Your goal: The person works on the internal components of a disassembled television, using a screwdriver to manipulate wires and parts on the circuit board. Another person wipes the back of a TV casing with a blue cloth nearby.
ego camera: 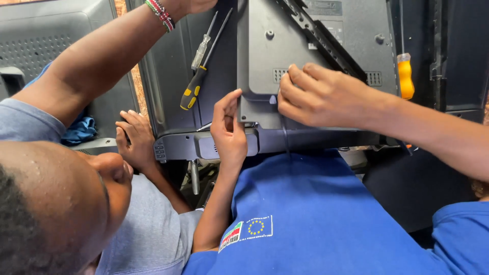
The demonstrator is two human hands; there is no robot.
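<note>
1. at far left, a co-worker in a grey shirt, one arm (97,56) with a beaded wristband raised toward the top edge, the other hand (135,137) resting on the lower corner of a dark back panel (168,71).
2. on that panel, two screwdrivers lying side by side: a black-and-yellow screwdriver (196,84) and a clear-handled screwdriver (202,48).
3. at the middle, left hand (229,127) half open, fingers upright, thumb and fingertips pressed on the lower left edge of the grey cover plate (260,56); nothing enclosed in it.
4. further right, right hand (318,97) curled, fingertips pinched together at the vent slots of the same plate; whether something small is held there, cannot tell.
5. at far right, an orange-handled screwdriver (405,76) lying on the panel, apart from both hands.
6. below, a blue shirt (316,214).
</note>
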